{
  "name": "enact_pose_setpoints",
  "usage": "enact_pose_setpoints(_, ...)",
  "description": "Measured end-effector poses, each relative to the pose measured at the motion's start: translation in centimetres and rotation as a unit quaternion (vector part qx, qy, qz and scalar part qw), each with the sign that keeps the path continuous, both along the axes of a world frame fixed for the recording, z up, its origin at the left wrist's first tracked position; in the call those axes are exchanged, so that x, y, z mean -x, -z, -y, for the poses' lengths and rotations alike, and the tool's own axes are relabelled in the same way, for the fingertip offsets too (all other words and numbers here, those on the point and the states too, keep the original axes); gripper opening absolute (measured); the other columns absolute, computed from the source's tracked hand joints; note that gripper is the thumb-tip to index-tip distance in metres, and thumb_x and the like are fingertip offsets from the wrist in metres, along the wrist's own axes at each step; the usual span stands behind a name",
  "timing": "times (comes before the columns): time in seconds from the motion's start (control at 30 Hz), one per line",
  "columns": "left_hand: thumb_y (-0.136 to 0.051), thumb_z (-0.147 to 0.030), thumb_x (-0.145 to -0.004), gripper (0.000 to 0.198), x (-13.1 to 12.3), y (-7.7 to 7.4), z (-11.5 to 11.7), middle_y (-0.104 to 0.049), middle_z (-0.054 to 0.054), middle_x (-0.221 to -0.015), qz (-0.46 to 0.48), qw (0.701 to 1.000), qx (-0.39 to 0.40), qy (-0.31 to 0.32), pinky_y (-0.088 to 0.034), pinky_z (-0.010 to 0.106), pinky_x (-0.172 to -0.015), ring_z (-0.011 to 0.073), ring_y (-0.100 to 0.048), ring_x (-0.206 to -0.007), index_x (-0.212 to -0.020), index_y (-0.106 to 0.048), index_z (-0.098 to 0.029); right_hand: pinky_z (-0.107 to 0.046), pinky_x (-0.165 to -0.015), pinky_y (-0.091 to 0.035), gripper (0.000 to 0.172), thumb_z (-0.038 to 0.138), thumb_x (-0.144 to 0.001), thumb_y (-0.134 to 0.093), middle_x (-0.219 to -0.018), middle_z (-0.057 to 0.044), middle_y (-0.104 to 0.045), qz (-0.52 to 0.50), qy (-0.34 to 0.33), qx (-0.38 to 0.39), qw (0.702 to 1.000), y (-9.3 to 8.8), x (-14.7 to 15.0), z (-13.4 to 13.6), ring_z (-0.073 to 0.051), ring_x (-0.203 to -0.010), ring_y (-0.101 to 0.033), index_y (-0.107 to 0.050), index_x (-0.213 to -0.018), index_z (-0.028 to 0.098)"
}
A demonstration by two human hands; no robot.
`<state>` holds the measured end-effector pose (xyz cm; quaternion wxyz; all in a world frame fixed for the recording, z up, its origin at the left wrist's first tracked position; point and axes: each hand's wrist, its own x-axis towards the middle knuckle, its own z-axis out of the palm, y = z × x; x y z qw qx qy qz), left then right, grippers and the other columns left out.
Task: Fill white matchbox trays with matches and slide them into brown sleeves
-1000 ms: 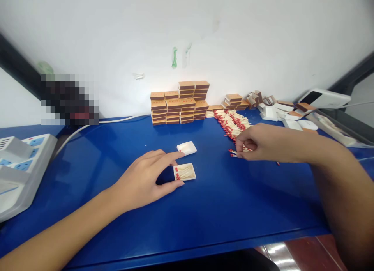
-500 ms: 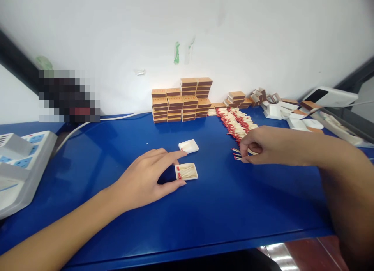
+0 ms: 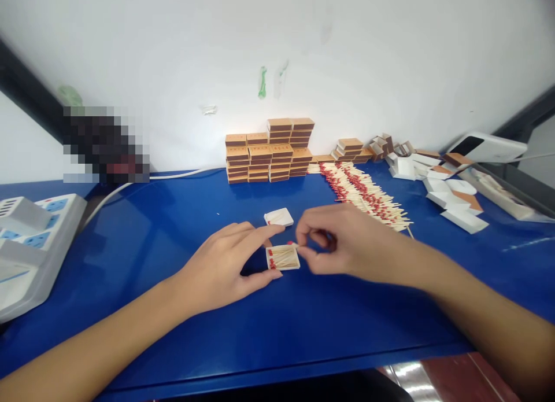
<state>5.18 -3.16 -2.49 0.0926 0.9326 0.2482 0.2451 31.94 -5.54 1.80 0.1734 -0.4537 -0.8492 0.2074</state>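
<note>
A white matchbox tray [image 3: 284, 257] holding several red-headed matches lies on the blue table. My left hand [image 3: 219, 266] is around its left end, thumb at the near side and fingers at the far side. Close to the tray's right end, my right hand [image 3: 340, 240] has thumb and forefinger pinched on matches; a red head [image 3: 290, 243] shows at the tips, most of the rest hidden by the fingers. Just behind sits another white tray [image 3: 281, 217] with a few matches in it. A long pile of loose matches [image 3: 368, 194] spreads beyond my right hand.
Stacked matchboxes [image 3: 269, 156] stand against the wall. Empty white trays [image 3: 463, 217] and box sleeves [image 3: 381, 144] lie at the right, near a white device [image 3: 489, 144]. A power strip [image 3: 47, 246] with a cable [image 3: 104, 202] sits at the left.
My right hand has moved left from the match pile to the tray, carrying matches. The tray has shifted slightly right, with my left hand still around it.
</note>
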Motion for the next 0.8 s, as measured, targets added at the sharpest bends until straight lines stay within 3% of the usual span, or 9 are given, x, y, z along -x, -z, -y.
enact_pose_setpoints(0.1, -0.073, -0.041, -0.097, 0.065, -0.2, 0.1, 0.1, -0.077, 0.008, -0.115, 0.001, 1.0, 0.001, 0.003, -0.059, 0.046, -0.098, 0.0252, -0.074, -0.103, -0.153, -0.046, -0.022, -0.027, -0.062, -0.035, 0.006, 0.013, -0.084, -0.07, -0.079, 0.003, -0.066, 0.034, -0.042, -0.038, 0.998, 1.0, 2.3, 1.0, -0.011, -0.065, -0.056, -0.068, -0.084, 0.019)
enact_pose_setpoints(0.2, -0.073, -0.04, -0.098, 0.065, -0.2, 0.0, 0.1, -0.077, 0.007, -0.116, 0.0, 1.0, 0.004, 0.002, -0.059, 0.046, -0.099, 0.0243, -0.074, -0.103, -0.154, -0.045, -0.024, -0.029, -0.064, -0.036, 0.004, 0.018, -0.091, -0.066, -0.089, -0.001, -0.073, 0.076, -0.047, -0.055, 0.995, 1.1, 2.8, 1.4, -0.014, -0.069, -0.061, -0.07, -0.091, 0.019)
enact_pose_setpoints(0.37, -0.075, -0.04, -0.096, 0.063, 0.1, -0.3, 0.1, -0.077, 0.003, -0.113, -0.003, 1.0, 0.015, -0.001, -0.058, 0.044, -0.098, 0.023, -0.073, -0.102, -0.151, -0.047, -0.024, -0.03, -0.065, -0.038, 0.02, 0.033, -0.097, -0.058, -0.082, -0.005, -0.073, 0.094, 0.055, -0.104, 0.989, -0.7, -1.1, -0.1, -0.018, -0.07, -0.063, -0.074, -0.098, 0.021)
enact_pose_setpoints(0.43, -0.074, -0.039, -0.097, 0.063, 0.3, -0.3, 0.0, -0.077, 0.003, -0.113, -0.006, 1.0, 0.016, -0.005, -0.057, 0.044, -0.101, 0.0226, -0.072, -0.103, -0.151, -0.047, -0.024, -0.031, -0.064, -0.038, 0.022, 0.037, -0.095, -0.059, -0.075, -0.005, -0.071, 0.149, 0.097, -0.076, 0.981, -1.3, -3.8, -1.0, -0.019, -0.068, -0.062, -0.074, -0.09, 0.021)
enact_pose_setpoints(0.6, -0.075, -0.037, -0.096, 0.059, 0.8, -0.4, -0.1, -0.077, 0.003, -0.114, -0.015, 1.0, 0.021, -0.017, -0.058, 0.04, -0.095, 0.022, -0.072, -0.1, -0.148, -0.052, -0.025, -0.032, -0.054, -0.038, 0.025, 0.044, -0.092, -0.065, -0.073, -0.005, -0.071, 0.233, 0.135, 0.138, 0.953, -1.5, -8.7, -2.3, -0.02, -0.058, -0.062, -0.075, -0.085, 0.023)
enact_pose_setpoints(0.8, -0.073, -0.039, -0.097, 0.058, 0.9, -0.5, -0.1, -0.077, 0.005, -0.114, -0.025, 0.999, 0.023, -0.022, -0.058, 0.041, -0.097, 0.0236, -0.072, -0.104, -0.149, -0.052, -0.024, -0.032, -0.06, -0.044, 0.031, 0.052, -0.094, -0.063, -0.087, -0.007, -0.075, 0.233, 0.118, 0.14, 0.955, -0.6, -8.8, -2.2, -0.021, -0.07, -0.066, -0.076, -0.09, 0.024)
